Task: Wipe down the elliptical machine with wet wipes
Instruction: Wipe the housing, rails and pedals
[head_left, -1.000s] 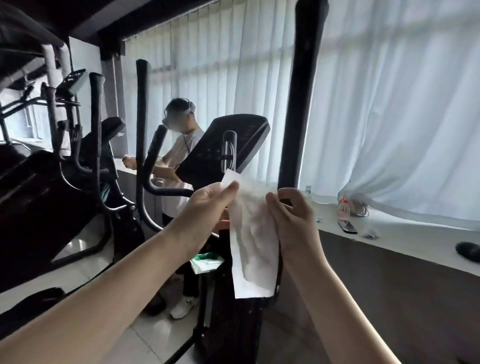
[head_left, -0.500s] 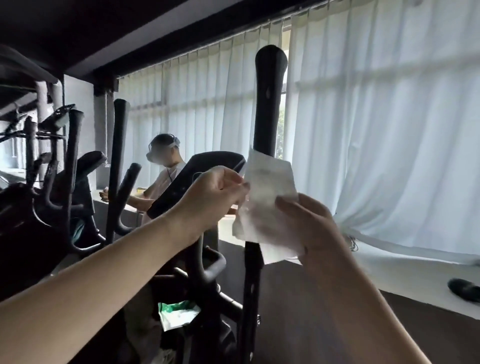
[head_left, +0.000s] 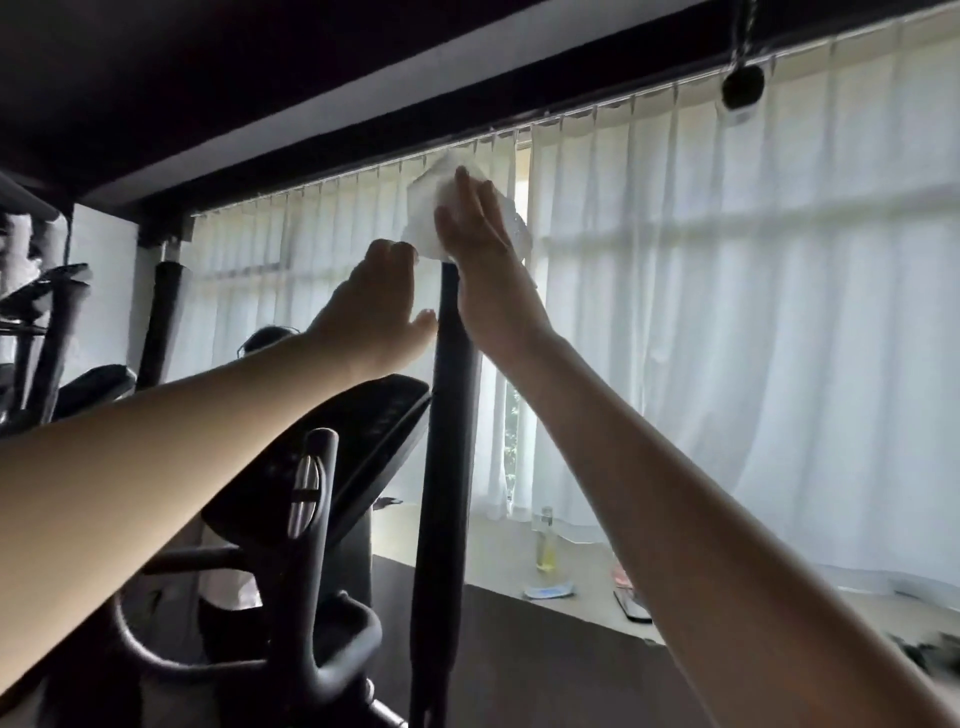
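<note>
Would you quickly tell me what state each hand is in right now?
Left hand: fingers curled beside the wipe; grip cannot be told.
Right hand: open, pressing the wipe onto the handle top.

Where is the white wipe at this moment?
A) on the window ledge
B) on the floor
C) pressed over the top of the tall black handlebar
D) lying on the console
C: the right hand presses the wipe with straight fingers against the top of the handlebar.
</note>
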